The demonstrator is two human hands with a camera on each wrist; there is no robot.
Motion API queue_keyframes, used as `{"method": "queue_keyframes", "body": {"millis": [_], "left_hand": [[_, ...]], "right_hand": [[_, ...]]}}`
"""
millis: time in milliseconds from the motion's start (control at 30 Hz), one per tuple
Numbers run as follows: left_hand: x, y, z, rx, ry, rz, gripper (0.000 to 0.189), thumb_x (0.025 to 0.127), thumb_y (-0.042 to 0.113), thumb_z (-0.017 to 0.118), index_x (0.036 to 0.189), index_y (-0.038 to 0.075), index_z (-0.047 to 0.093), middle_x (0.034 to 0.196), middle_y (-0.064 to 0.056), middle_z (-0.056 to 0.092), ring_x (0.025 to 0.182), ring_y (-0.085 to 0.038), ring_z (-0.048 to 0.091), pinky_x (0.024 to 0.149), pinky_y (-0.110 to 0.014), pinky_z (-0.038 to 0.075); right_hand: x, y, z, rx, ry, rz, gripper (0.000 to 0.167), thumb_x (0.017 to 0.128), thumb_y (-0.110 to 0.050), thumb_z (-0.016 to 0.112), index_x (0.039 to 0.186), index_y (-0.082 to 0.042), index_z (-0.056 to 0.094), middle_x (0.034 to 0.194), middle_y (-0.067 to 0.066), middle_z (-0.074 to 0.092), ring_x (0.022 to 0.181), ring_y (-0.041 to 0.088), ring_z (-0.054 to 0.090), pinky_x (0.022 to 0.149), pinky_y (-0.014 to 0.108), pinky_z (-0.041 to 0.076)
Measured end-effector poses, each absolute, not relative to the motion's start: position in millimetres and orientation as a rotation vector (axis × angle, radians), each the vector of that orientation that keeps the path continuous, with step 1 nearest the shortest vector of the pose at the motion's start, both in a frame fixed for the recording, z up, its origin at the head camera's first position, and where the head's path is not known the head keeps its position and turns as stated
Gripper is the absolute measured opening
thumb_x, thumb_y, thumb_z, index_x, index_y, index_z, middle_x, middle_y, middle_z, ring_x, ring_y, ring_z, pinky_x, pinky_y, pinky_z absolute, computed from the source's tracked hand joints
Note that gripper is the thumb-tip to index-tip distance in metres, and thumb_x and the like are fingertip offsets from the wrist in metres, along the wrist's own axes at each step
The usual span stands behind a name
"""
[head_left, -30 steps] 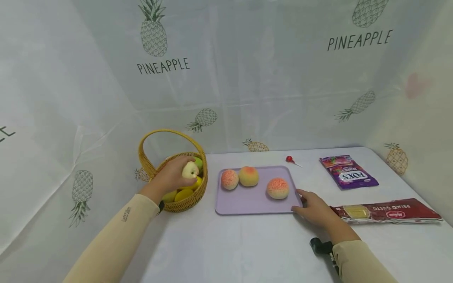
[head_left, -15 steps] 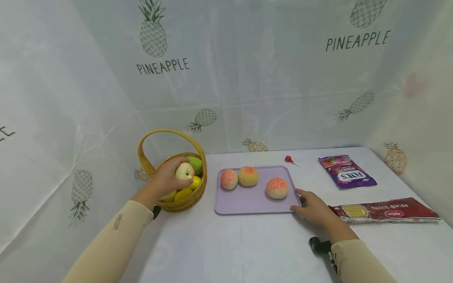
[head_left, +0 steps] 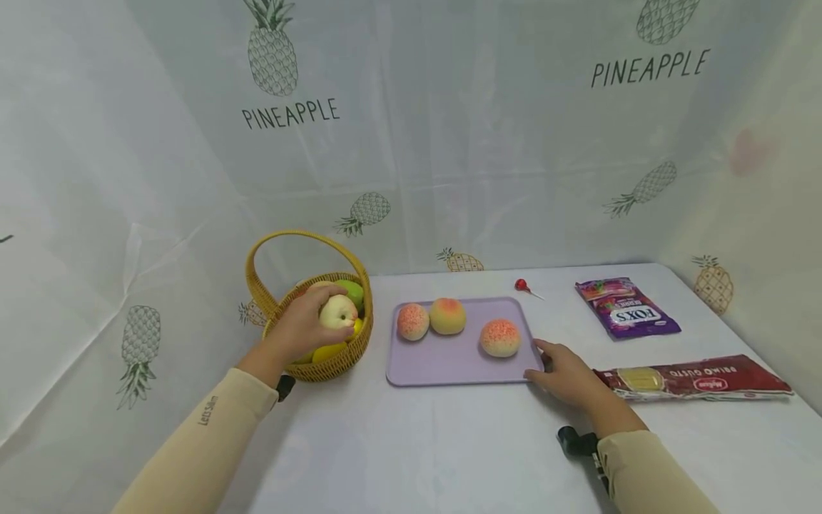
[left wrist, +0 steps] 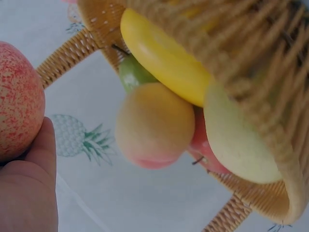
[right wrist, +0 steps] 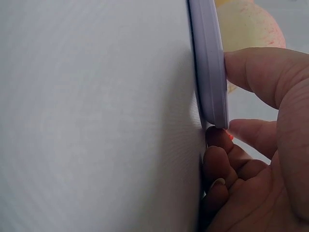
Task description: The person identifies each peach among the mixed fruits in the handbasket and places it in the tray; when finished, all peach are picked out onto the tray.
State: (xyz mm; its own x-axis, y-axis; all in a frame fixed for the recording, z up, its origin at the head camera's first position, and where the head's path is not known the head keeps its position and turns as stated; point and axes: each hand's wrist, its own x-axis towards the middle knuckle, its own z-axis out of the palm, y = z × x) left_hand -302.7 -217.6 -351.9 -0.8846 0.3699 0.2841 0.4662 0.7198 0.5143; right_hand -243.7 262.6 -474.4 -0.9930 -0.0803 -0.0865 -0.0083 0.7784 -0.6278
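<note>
Left hand (head_left: 297,328) curls thumb and fingers round a peach (head_left: 338,313), which overlaps the opening of the wicker basket (head_left: 335,367) in the head view; how high it is held is hard to judge. From the head only its pale side with a small dimple shows; the left wrist view gives its red-speckled side, cut off by the frame. That wrist view also reveals fruit the hand partly screens from above: a yellow peach (left wrist: 154,123), a long yellow fruit (left wrist: 161,58), a red apple (left wrist: 207,150) and a pale green fruit (left wrist: 241,140).

Off to that hand's right, three peaches (head_left: 501,338) sit on a lilac tray (head_left: 443,365), its right edge gripped by the right hand (head_left: 568,378). Only the right wrist view shows the thumb on the rim and other fingers bent by the corner. Beyond the right hand lie a red lollipop (head_left: 521,285) and a Fox's Berries bag (head_left: 628,308); just beside it is a Primo Gusto packet (head_left: 696,378), its nearer end partly covered.
</note>
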Motion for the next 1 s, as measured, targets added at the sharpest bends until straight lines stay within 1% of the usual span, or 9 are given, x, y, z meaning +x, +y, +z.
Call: {"method": "queue_keyframes", "body": {"millis": [100,267,400,500,667,733,900,1000], "left_hand": [[-300.5,-211.7,-352.2,-0.703,-2.754,-0.969,0.067,0.077,0.026,0.09,0.136,0.014,0.06,0.129,-0.006,0.058,0.082,-0.024,0.06,0.067,-0.035,0.055],[-297.5,-199.5,-354.1,-0.772,-2.724,-1.023,0.065,0.077,0.02,0.09,0.134,0.008,0.062,0.12,-0.003,0.065,0.086,-0.023,0.061,0.071,-0.035,0.056],[-295.4,-189.5,-358.2,-0.795,-2.708,-1.011,0.062,0.076,0.019,0.09,0.131,0.011,0.063,0.117,-0.002,0.065,0.089,-0.022,0.06,0.075,-0.035,0.056],[-295.6,-183.2,-362.9,-0.815,-2.701,-0.987,0.06,0.076,0.021,0.09,0.129,0.014,0.064,0.117,-0.001,0.065,0.092,-0.02,0.06,0.077,-0.034,0.056],[-296.6,-173.6,-370.7,-0.867,-2.693,-0.956,0.063,0.076,0.024,0.089,0.132,0.015,0.063,0.126,0.001,0.065,0.101,-0.017,0.06,0.083,-0.034,0.056],[-295.2,-168.9,-373.2,-0.864,-2.705,-0.965,0.063,0.076,0.026,0.089,0.132,0.017,0.062,0.129,0.002,0.064,0.104,-0.016,0.059,0.086,-0.034,0.055],[-292.9,-157.5,-379.1,-0.855,-2.737,-1.03,0.062,0.077,0.026,0.09,0.132,0.021,0.061,0.127,0.004,0.063,0.101,-0.017,0.06,0.086,-0.035,0.055],[-293.1,-151.8,-383.1,-0.862,-2.746,-1.066,0.063,0.077,0.025,0.09,0.132,0.017,0.061,0.126,0.003,0.064,0.1,-0.018,0.06,0.086,-0.034,0.056]], "right_hand": [[-244.0,263.1,-474.6,-0.067,2.859,-1.01,0.083,0.094,-0.036,0.073,0.156,0.003,0.035,0.141,0.032,0.053,0.133,0.049,0.049,0.11,0.066,0.04],[-243.0,263.4,-473.5,-0.062,2.858,-1.006,0.083,0.094,-0.036,0.072,0.157,0.002,0.034,0.142,0.032,0.053,0.134,0.05,0.049,0.111,0.066,0.039],[-242.7,263.5,-473.0,-0.072,2.867,-1.001,0.083,0.094,-0.037,0.072,0.156,0.003,0.035,0.142,0.033,0.053,0.134,0.051,0.048,0.11,0.066,0.04],[-243.0,263.8,-473.7,-0.082,2.871,-1.001,0.083,0.094,-0.038,0.072,0.156,0.003,0.035,0.141,0.033,0.053,0.133,0.051,0.048,0.11,0.066,0.04],[-244.1,264.8,-475.4,-0.09,2.869,-1.014,0.083,0.094,-0.038,0.073,0.155,0.004,0.035,0.14,0.033,0.054,0.133,0.051,0.049,0.11,0.066,0.04],[-244.4,264.9,-476.3,-0.089,2.868,-1.016,0.083,0.094,-0.038,0.073,0.155,0.004,0.036,0.139,0.032,0.055,0.132,0.05,0.049,0.11,0.066,0.04],[-244.9,264.7,-476.9,-0.082,2.869,-1.016,0.083,0.094,-0.038,0.073,0.156,0.003,0.036,0.139,0.031,0.055,0.132,0.049,0.05,0.11,0.066,0.04],[-244.1,264.3,-475.7,-0.085,2.868,-1.029,0.082,0.094,-0.036,0.073,0.155,0.004,0.036,0.138,0.031,0.055,0.132,0.049,0.05,0.11,0.066,0.04]]}}
